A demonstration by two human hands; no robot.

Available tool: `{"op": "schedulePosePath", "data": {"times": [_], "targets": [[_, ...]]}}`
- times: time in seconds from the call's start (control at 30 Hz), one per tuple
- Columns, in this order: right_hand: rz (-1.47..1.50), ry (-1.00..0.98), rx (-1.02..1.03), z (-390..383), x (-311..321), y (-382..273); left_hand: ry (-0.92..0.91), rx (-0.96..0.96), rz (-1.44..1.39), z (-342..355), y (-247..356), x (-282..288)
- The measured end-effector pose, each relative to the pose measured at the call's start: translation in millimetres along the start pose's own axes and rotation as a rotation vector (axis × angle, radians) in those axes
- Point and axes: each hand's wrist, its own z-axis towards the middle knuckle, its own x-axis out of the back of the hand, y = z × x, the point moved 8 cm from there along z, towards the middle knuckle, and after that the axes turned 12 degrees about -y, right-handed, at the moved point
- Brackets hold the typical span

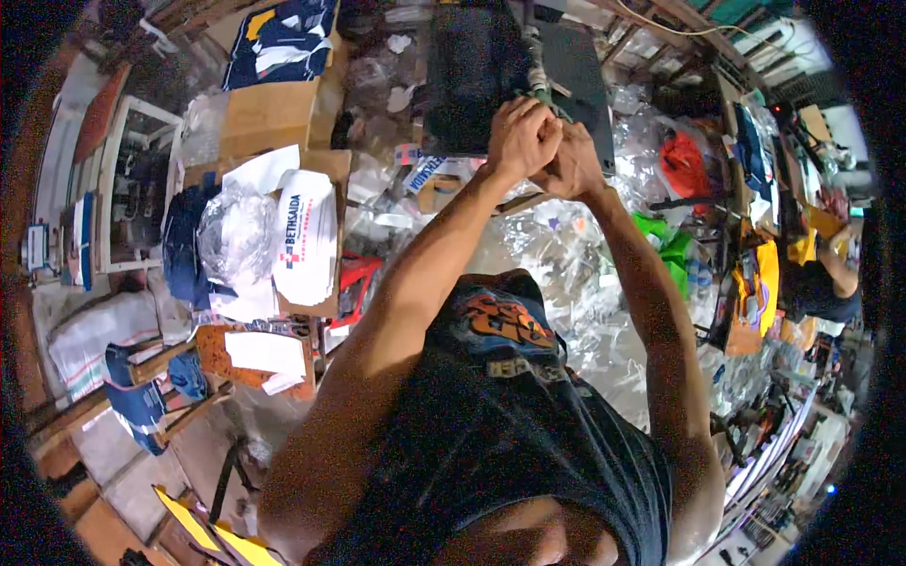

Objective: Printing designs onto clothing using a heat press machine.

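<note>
My arms reach forward over a large black flat-topped machine (477,75). A narrow bar handle (538,83) with a greenish wrapping runs between its dark panels toward me. My left hand (524,137) is closed in a fist at the near end of this bar. Close against it, my right hand (573,162) is also closed, slightly lower and to the right. The fingers cover the end of the bar, so the exact grip is hidden. A dark flat panel (580,90) lies just right of the bar.
At the left, a stack of white printed cloths (307,236) and a clear plastic bundle (236,231) sit near a cardboard box (274,118). Crumpled clear plastic (538,245) covers the floor. Red (684,165) and green bags (675,247) lie right. Another person's arm (838,264) shows far right.
</note>
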Motion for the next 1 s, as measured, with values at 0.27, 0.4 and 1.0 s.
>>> {"op": "schedulePosePath", "data": {"times": [0.27, 0.4, 1.0], "targets": [[-0.022, 0.010, -0.045, 11, 8, -12, 0.052, 0.068, 0.037, -1, -5, 3], [-0.048, -0.009, 0.036, 20, 6, -12, 0.136, 0.119, 0.004, -2, -11, 5], [-0.045, 0.089, -0.017, 14, 5, -10, 0.141, 0.110, 0.057, -6, -2, 12]]}}
